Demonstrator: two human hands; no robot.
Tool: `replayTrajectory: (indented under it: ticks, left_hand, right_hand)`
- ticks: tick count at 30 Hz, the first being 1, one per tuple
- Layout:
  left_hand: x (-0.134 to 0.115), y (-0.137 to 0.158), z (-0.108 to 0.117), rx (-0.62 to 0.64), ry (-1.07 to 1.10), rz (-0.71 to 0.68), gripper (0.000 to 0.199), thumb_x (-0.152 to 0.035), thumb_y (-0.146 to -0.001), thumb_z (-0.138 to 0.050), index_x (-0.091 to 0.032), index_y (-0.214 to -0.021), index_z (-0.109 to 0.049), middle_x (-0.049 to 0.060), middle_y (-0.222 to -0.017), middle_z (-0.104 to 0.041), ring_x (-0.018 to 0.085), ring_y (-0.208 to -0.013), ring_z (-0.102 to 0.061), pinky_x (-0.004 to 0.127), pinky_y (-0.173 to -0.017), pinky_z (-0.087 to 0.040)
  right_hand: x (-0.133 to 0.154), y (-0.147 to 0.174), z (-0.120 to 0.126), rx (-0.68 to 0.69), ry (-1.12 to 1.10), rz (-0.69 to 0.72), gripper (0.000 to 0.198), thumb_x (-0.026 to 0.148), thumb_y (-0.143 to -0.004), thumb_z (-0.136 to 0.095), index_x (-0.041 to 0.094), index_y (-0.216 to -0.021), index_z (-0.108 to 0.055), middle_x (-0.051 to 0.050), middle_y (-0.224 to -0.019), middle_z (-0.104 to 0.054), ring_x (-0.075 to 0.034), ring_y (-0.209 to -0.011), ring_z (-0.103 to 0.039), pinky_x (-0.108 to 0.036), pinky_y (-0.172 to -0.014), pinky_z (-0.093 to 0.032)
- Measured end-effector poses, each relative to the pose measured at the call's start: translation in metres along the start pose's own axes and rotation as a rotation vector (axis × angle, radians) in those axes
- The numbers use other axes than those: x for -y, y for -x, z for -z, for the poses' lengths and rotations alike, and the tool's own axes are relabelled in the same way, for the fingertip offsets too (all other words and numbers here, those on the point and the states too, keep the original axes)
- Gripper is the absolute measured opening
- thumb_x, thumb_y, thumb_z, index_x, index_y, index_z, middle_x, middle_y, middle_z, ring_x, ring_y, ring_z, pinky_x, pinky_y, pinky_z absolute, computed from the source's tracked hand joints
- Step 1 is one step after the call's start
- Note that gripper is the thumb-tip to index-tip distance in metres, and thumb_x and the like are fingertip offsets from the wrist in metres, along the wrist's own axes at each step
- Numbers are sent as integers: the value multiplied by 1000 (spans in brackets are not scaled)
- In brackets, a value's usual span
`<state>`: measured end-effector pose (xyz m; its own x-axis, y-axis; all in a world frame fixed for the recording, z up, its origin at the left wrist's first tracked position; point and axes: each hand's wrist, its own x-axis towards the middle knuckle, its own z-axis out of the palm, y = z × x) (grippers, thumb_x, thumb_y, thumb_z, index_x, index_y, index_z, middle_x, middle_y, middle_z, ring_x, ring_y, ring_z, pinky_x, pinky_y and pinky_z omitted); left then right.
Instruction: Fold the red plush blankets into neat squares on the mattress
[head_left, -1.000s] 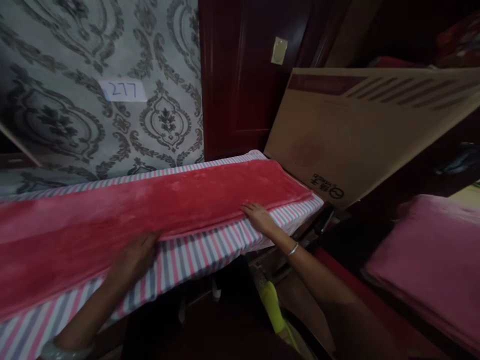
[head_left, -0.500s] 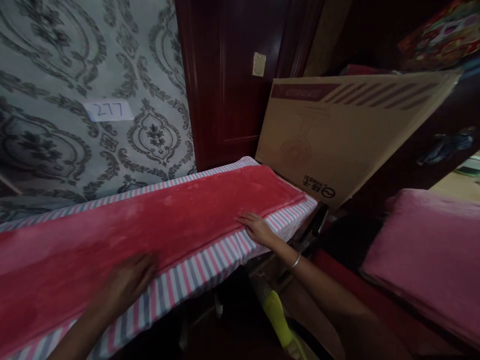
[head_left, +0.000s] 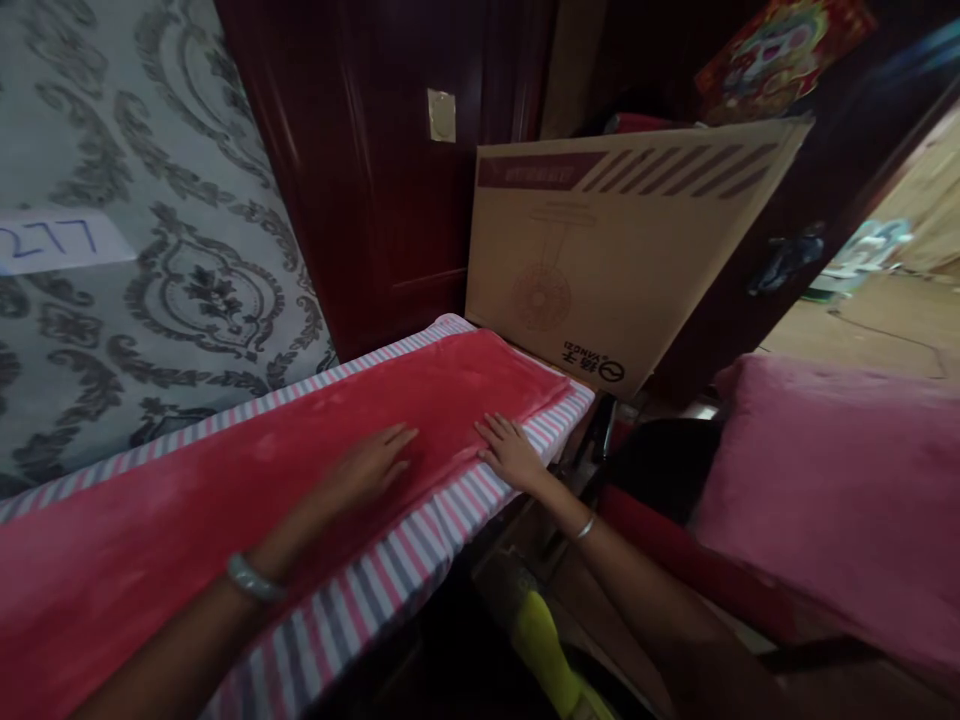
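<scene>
A long red plush cloth (head_left: pixel 247 470), folded into a strip, lies over a pink, grey and white striped cover (head_left: pixel 360 600) on a narrow table or board. My left hand (head_left: pixel 371 462), with a bangle at the wrist, is over the middle of the red cloth, its fingers stretched out and slightly blurred. Near the right end, my right hand (head_left: pixel 511 455) lies flat with fingers spread on the cloth's near edge, a thin bracelet on that wrist. Neither hand grips anything.
Behind the far end leans a large cardboard box (head_left: pixel 600 260) against a dark red door (head_left: pixel 382 200). Patterned wallpaper (head_left: pixel 202 290) runs along the left. A pink plush-covered seat (head_left: pixel 825 500) stands at right. Something yellow-green (head_left: pixel 544 645) is below the near edge.
My left hand has moved right and farther onto the red cloth, its fingers now extended. My right hand stays near the cloth's edge with fingers more spread. The view has turned right.
</scene>
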<state>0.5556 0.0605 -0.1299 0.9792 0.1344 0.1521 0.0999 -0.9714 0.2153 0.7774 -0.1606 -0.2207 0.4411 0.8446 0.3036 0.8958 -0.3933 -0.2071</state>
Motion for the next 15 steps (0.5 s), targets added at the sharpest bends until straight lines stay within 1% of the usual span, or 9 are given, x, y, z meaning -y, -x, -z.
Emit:
replayTrajectory:
  ticks: [2,3,5,6,8,11,13,15]
  left_hand:
    - [-6,-32,0,41,-17,-2,56,-36,-100,-44,-20,-153,-49,14,-160,-47,29,-147,-46,48,-123,-37]
    - [-8,-45,-2,54,-31,-1,57,-36,-100,-44,-19,-154,-48,15,-162,-45,30,-149,-42,50,-124,-34]
    - [-11,-64,-11,86,-65,-14,59,-38,-100,-46,-20,-156,-45,15,-164,-40,31,-153,-36,55,-125,-29]
    - [-11,-69,-18,104,-84,-30,60,-40,-99,-48,-21,-157,-44,14,-165,-38,33,-154,-33,57,-125,-27]
    - [-8,-72,-37,125,-123,-63,61,-44,-99,-49,-23,-156,-45,14,-166,-36,35,-155,-30,62,-125,-24]
    - [-1,-65,-62,76,-148,-103,60,-46,-101,-47,-25,-157,-45,12,-167,-36,36,-156,-28,63,-126,-21]
    - [3,-61,-70,37,-142,-128,60,-47,-102,-47,-28,-158,-42,10,-167,-35,34,-156,-28,62,-126,-22]
    - [6,-59,-71,24,-130,-143,60,-48,-102,-47,-30,-159,-41,9,-168,-35,34,-156,-29,62,-126,-22]
  right_hand:
    - [-5,-1,-4,-27,-28,29,55,44,-101,-56,24,-152,-53,-15,-159,-47,-34,-148,-42,-57,-120,-36]
    - [-10,-4,-3,-32,-58,51,52,43,-100,-56,24,-149,-57,-15,-155,-52,-33,-145,-47,-56,-117,-40]
    - [-22,-15,3,-43,-146,69,46,39,-100,-55,23,-143,-63,-14,-143,-64,-31,-133,-59,-51,-111,-48]
    - [-30,-25,9,-60,-198,50,44,36,-100,-53,22,-140,-66,-14,-137,-68,-30,-127,-64,-48,-108,-51]
    - [-50,-51,23,-139,-292,-60,42,31,-99,-52,20,-135,-69,-14,-129,-72,-29,-119,-69,-44,-104,-54]
    - [-80,-105,43,-276,-356,-289,43,24,-95,-52,18,-134,-69,-12,-131,-72,-27,-122,-68,-43,-107,-52]
    - [-99,-146,48,-301,-352,-390,47,19,-93,-51,18,-138,-66,-11,-132,-71,-25,-123,-67,-41,-108,-51]
    - [-114,-185,47,-291,-330,-462,49,18,-94,-52,15,-141,-63,-13,-133,-70,-25,-125,-66,-39,-109,-50]
